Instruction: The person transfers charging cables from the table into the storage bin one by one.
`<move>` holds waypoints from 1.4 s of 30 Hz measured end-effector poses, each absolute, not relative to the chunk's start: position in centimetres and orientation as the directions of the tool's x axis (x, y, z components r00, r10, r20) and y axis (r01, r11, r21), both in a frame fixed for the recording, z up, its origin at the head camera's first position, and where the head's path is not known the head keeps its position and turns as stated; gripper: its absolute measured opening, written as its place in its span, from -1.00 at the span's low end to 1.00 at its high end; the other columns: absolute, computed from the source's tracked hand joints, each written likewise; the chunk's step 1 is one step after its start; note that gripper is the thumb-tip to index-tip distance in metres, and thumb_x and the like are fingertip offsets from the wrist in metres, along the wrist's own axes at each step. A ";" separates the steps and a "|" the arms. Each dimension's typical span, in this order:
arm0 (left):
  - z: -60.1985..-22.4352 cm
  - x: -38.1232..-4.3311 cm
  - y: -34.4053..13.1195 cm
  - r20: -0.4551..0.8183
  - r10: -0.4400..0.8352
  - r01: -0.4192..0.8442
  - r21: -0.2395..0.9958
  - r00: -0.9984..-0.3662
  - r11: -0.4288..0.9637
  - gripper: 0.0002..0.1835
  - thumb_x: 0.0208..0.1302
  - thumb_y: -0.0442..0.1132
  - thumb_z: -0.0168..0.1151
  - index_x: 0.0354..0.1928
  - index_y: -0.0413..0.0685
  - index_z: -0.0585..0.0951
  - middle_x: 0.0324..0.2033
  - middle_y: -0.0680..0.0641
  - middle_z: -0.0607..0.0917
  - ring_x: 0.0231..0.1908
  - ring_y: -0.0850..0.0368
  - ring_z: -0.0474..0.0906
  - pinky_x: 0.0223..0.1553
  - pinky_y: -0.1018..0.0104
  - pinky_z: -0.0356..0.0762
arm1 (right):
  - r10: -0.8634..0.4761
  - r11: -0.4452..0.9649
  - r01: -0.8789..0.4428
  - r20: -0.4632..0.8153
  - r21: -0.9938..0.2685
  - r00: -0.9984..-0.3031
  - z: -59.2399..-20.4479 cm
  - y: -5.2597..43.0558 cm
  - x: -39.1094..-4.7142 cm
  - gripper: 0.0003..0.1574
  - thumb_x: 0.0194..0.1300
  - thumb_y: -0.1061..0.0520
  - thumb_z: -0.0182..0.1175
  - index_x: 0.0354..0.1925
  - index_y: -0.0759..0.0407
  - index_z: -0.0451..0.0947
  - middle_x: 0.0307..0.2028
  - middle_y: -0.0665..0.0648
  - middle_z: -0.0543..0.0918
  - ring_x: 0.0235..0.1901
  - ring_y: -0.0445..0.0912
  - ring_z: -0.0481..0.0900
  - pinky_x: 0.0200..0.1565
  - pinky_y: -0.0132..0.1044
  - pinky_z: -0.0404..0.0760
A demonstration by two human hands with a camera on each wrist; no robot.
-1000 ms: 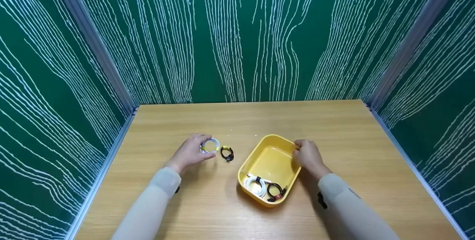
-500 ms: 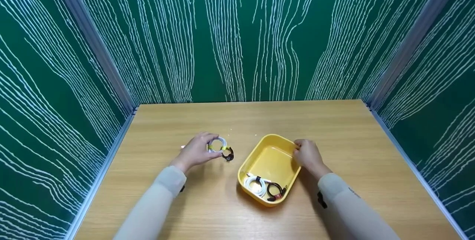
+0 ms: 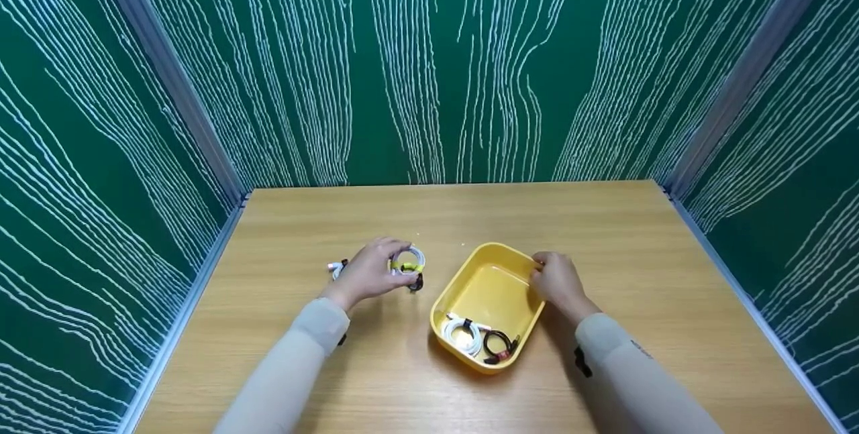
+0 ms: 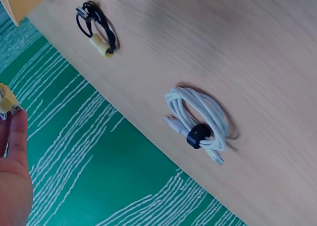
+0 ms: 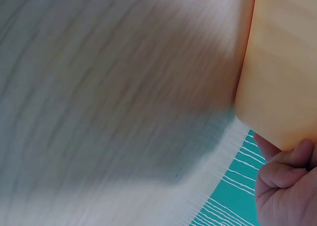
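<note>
Left hand (image 3: pixel 368 275) pinches a white coil (image 3: pixel 408 261) above the table (image 3: pixel 631 233), just left of the tray (image 3: pixel 498 254). Right hand (image 3: pixel 557 281) grips the tray's right rim; bare wood lies beyond.

Black coil (image 3: pixel 416 282) sits right between left hand (image 3: pixel 368 274) and tray (image 3: pixel 448 292); far table (image 3: pixel 470 209) stays open

5 coiled cables (image 3: pixel 409 262), 1 tray (image 3: pixel 470 284)
</note>
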State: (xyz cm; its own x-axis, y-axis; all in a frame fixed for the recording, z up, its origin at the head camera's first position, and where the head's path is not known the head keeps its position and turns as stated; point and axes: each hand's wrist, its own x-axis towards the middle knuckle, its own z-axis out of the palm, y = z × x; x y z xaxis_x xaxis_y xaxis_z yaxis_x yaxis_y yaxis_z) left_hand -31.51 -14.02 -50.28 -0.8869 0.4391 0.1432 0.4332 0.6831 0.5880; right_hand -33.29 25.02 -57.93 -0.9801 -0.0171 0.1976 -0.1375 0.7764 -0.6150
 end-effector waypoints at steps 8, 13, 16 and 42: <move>-50.0 -31.5 -12.7 0.134 0.460 0.445 0.584 -0.878 0.679 -0.28 0.30 -0.03 0.61 0.43 -0.15 0.62 0.31 -0.15 0.69 0.26 -0.08 0.62 0.40 -0.05 0.61 | -0.003 0.775 -0.113 0.175 -0.622 -0.985 -57.9 24.9 -33.2 -0.70 0.19 0.43 0.12 -0.24 0.32 0.77 -0.37 0.26 0.76 -0.41 0.04 0.53 -0.34 -0.20 0.48; -49.9 -31.5 -12.2 0.124 0.469 0.448 0.577 -0.874 0.682 -0.27 0.31 0.04 0.60 0.44 -0.09 0.62 0.34 -0.12 0.69 0.30 -0.07 0.61 0.43 -0.03 0.60 | 0.007 0.774 -0.098 0.162 -0.626 -0.987 -57.9 24.9 -33.2 -0.69 0.21 0.42 0.13 -0.20 0.33 0.79 -0.31 0.30 0.79 -0.38 0.06 0.58 -0.30 -0.17 0.54; -49.8 -31.5 -11.9 0.129 0.474 0.456 0.574 -0.871 0.680 -0.26 0.30 0.06 0.60 0.43 -0.10 0.62 0.35 -0.12 0.68 0.30 -0.07 0.61 0.43 -0.04 0.59 | 0.004 0.771 -0.099 0.160 -0.629 -0.987 -57.9 24.9 -33.2 -0.69 0.21 0.43 0.13 -0.21 0.33 0.79 -0.30 0.31 0.80 -0.36 0.08 0.61 -0.28 -0.12 0.59; -49.4 -31.4 -8.2 0.143 0.550 0.523 0.569 -0.823 0.634 -0.31 0.33 0.00 0.59 0.43 -0.07 0.62 0.26 -0.06 0.72 0.11 0.08 0.61 0.32 0.15 0.67 | 0.002 0.779 -0.112 0.181 -0.616 -0.983 -57.8 24.9 -33.1 -0.73 0.19 0.41 0.12 -0.29 0.29 0.76 -0.46 0.19 0.70 -0.45 0.02 0.49 -0.40 -0.23 0.38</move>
